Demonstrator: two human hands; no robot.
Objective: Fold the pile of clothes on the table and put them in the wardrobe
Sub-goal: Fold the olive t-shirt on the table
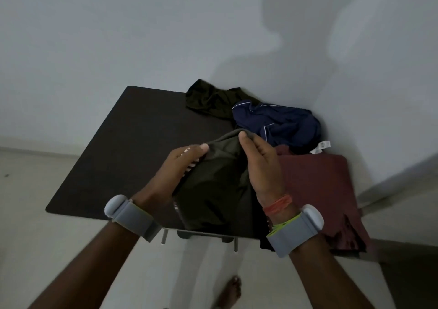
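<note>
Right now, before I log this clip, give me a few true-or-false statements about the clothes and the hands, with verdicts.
1. The left hand and the right hand both hold the olive garment. True.
2. The navy garment lies neatly folded. False: it is crumpled.
3. The maroon garment lies on the table, right of the hands. True.
4. The dark garment at the back lies on the floor. False: it is on the table.
</note>
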